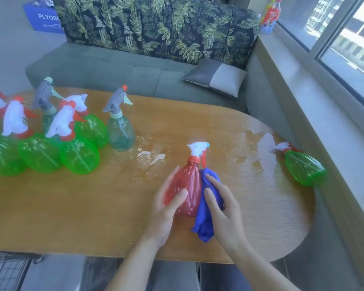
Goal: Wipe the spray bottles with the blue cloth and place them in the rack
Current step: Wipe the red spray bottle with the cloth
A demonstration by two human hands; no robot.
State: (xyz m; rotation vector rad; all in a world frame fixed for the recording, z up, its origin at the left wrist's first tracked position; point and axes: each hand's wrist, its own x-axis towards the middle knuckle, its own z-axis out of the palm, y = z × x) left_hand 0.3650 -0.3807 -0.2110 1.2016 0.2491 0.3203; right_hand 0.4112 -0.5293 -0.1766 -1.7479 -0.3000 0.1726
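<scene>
Table [93, 206] of wet wood, sofa [114, 68] behind, window [345, 38] right.

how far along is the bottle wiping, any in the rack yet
Nothing shows as racked; only a wire grid peeks in at bottom left. In hand: the left hand grips the red plastic spray bottle while the right hand presses the blue cloth against it. Left: the group of green and clear spray bottles and the green one lying on its side.

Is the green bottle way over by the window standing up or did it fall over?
Fallen over. The green spray bottle lies on its side near the table edge, its white nozzle pointing toward the puddle.
</scene>
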